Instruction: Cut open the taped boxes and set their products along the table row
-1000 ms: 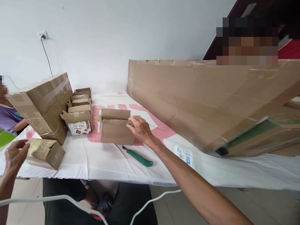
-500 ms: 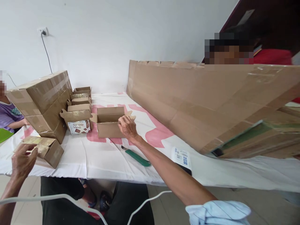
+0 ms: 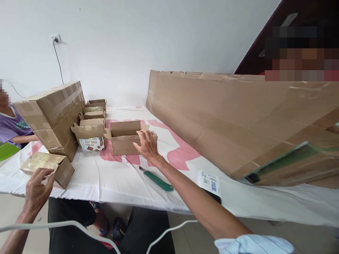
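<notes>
An open cardboard box [image 3: 125,145] stands near the table's middle, its top flaps raised. My right hand [image 3: 147,144] is at its right end, fingers curved and apart, with nothing visible in them. On the left lies a closed, taped small box [image 3: 59,169]. My left hand [image 3: 39,188] is in front of that box, thumb and fingers spread, holding nothing I can see. Between me and the open box rests a green-handled knife [image 3: 158,181]. A white packet printed "Super Meal" [image 3: 91,144] leans against another open box [image 3: 90,131].
Taped cartons [image 3: 50,120] are stacked at the left, beside a row of open boxes [image 3: 95,106]. A large cardboard panel [image 3: 212,116] runs along the right. A white labelled item [image 3: 210,182] lies near the front edge. People are at both sides.
My left hand has shifted right and down, off the top of the taped box. My right hand has loosened from the open box's edge, its fingers spreading. The view has turned slightly.
</notes>
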